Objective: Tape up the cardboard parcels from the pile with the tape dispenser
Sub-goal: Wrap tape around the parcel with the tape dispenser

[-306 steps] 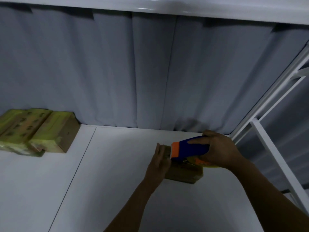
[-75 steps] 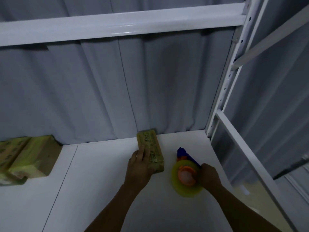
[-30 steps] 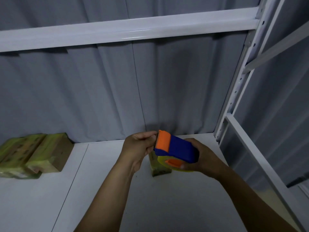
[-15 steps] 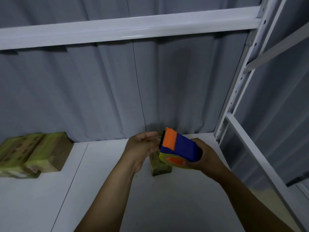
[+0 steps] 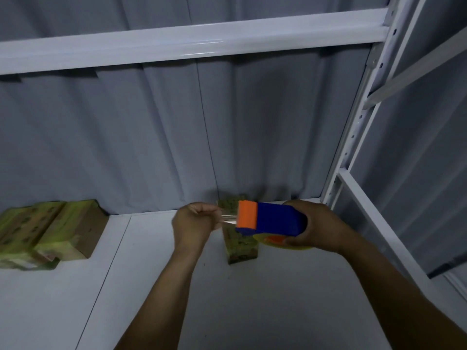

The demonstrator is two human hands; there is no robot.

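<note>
A blue tape dispenser (image 5: 274,221) with an orange front and a yellowish tape roll is held in the air in my right hand (image 5: 312,227). My left hand (image 5: 195,224) pinches the clear end of tape (image 5: 228,218) stretched out from the dispenser's orange front. Below and behind both hands a small brown cardboard parcel (image 5: 240,246) lies lengthwise on the white shelf (image 5: 151,286); the dispenser hides its middle. A pile of taped parcels (image 5: 50,233) sits at the far left against the back.
A grey curtain hangs behind the shelf. A white beam (image 5: 192,46) crosses overhead. A white perforated upright (image 5: 353,137) and a sloping frame rail (image 5: 379,238) bound the shelf on the right.
My left hand has closed on the tape end and drawn it left, away from the dispenser. The dispenser has levelled out in my right hand. The parcel has stayed in place.
</note>
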